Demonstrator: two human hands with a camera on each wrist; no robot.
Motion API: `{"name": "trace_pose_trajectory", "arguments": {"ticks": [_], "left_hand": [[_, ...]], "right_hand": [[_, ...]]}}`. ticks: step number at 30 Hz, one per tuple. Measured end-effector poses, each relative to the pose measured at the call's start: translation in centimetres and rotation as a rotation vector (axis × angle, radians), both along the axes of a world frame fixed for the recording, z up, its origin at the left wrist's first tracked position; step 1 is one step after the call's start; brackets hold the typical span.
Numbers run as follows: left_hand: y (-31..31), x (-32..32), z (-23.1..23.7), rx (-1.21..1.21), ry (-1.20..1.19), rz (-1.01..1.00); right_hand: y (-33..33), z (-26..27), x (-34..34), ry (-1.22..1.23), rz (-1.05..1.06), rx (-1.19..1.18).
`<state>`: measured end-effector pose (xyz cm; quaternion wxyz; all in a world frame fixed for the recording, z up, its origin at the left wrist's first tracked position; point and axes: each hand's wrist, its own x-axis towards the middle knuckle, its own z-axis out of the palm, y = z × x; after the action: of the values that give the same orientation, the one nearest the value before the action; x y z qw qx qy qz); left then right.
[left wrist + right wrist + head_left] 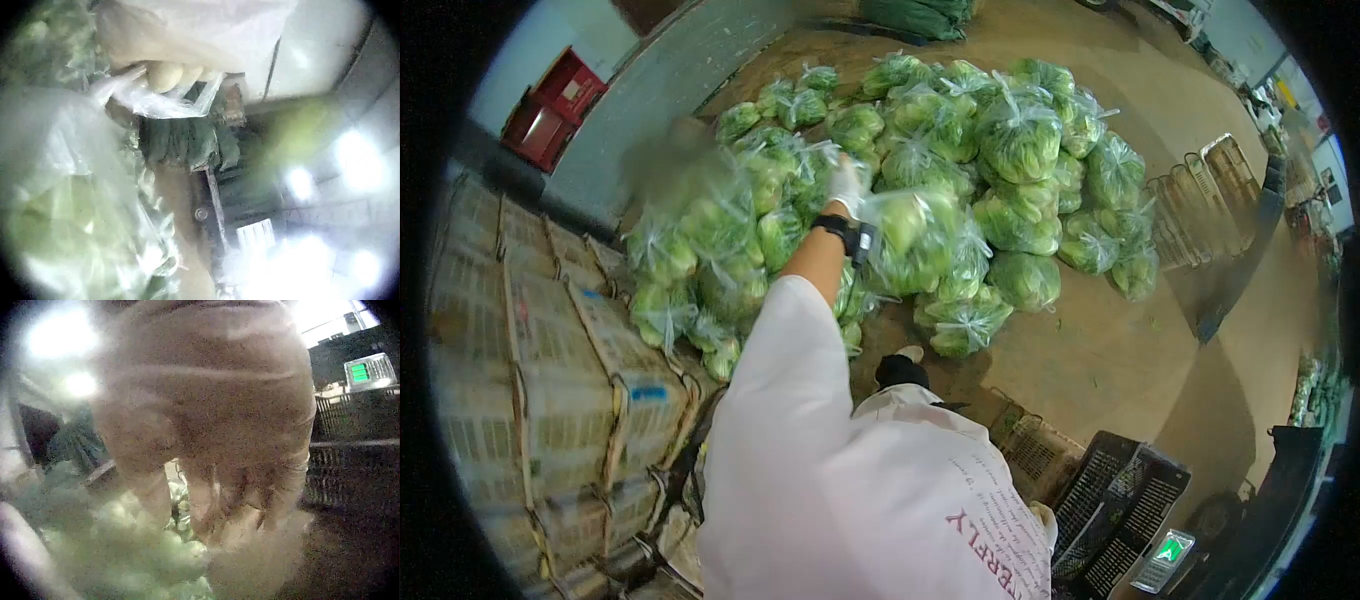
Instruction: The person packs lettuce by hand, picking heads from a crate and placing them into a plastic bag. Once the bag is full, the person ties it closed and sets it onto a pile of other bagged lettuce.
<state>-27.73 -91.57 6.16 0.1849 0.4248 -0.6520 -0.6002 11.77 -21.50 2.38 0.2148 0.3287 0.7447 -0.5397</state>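
Observation:
In the head view my left hand, in a white glove, reaches out over a big heap of clear plastic bags. It grips the gathered top of a bag of leafy green vegetables, which hangs blurred just to the right of the wrist. The left wrist view has the gloved fingers curled round the bunched plastic, with the bag filling the lower left. Down by my right side, my right hand hangs with loose fingers pointing downward, holding nothing. The shirt hides most of it in the head view.
The heap of tied bags spreads across the floor ahead. Strapped, stacked crates line the left. Dark crates and a scale with a green display stand at lower right; a pale crate lies farther right.

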Motion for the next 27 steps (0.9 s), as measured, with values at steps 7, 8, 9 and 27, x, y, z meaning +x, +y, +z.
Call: {"name": "trace_pose_trajectory", "arguments": {"ticks": [7, 8, 9, 27], "left_hand": [[-9.6, -11.4, 2.6, -0.633, -0.204, -0.183], [-9.3, -11.8, 1.9, -0.656, -0.357, -0.259], [-8.7, -12.1, 0.8, -0.676, -0.513, -0.341], [27.9, 0.0, -22.9, 0.163, -1.016, -1.627]], "right_hand": [[-7.7, 0.7, -5.3, -0.028, -0.065, -0.088], [-8.4, 0.3, -5.1, -0.027, -0.112, -0.070], [-8.7, -0.5, -4.2, -0.015, -0.150, -0.124], [-34.2, -8.5, 23.5, -0.460, -1.056, 0.330]]}}
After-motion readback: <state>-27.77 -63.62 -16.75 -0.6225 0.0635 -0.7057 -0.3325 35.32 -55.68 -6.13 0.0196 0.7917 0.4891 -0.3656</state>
